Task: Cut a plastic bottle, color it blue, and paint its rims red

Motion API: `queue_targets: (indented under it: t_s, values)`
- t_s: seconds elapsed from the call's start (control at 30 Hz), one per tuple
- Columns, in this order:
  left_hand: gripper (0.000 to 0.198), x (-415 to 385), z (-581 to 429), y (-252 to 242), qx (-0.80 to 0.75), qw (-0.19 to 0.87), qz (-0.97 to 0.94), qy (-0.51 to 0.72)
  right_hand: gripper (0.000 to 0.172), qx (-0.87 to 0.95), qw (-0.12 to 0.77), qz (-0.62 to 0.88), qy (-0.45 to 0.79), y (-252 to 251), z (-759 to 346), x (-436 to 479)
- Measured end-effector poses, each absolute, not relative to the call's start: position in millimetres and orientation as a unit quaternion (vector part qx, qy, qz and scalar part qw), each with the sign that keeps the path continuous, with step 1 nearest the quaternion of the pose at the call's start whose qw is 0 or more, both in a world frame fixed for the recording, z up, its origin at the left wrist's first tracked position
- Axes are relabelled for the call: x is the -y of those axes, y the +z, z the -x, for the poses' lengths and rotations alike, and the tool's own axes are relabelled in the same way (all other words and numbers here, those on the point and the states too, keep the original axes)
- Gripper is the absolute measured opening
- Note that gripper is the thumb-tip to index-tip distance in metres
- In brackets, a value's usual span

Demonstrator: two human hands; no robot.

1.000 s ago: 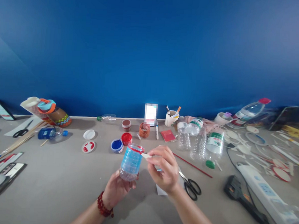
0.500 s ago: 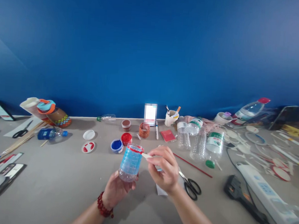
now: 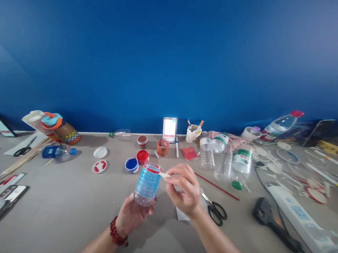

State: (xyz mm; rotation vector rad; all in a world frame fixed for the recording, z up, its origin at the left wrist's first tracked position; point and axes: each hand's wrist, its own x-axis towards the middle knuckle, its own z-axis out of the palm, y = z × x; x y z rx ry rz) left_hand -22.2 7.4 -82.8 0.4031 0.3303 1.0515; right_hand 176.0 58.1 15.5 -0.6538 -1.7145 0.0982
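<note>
My left hand (image 3: 136, 212) is closed round the bottom of a cut-off clear plastic bottle (image 3: 147, 188), which it holds up at a slight tilt. Blue covers the bottle's ribbed middle, and red paint runs along its upper edge. In my right hand (image 3: 184, 188) a small flat white stick (image 3: 163, 174) is pinched, its tip touching the red band near the rim. Behind the bottle stand an open jar of red paint (image 3: 142, 157) and an open jar of blue paint (image 3: 132, 164). A red-smeared lid (image 3: 99, 166) lies to their left.
Black-handled scissors (image 3: 216, 212) and a red stick (image 3: 218, 186) lie right of my hands. Farther right are clear bottle pieces (image 3: 224, 164), a glue gun (image 3: 274, 220) and a white power strip (image 3: 295, 214). A blue-labelled bottle (image 3: 57, 151) lies left, before the blue wall (image 3: 161, 65).
Almost nothing differs. The stick's tip stays at the red band, and my right hand has shifted very slightly left.
</note>
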Motion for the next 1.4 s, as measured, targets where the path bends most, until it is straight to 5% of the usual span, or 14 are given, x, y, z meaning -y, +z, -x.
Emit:
queue_targets:
  t_s: [1.4]
  values:
    - [0.043,-7.7,22.6,-82.7,-0.135,0.828,-0.188,0.510,0.023,0.728,0.614,0.299,0.060,8.6,-177.7,-52.9]
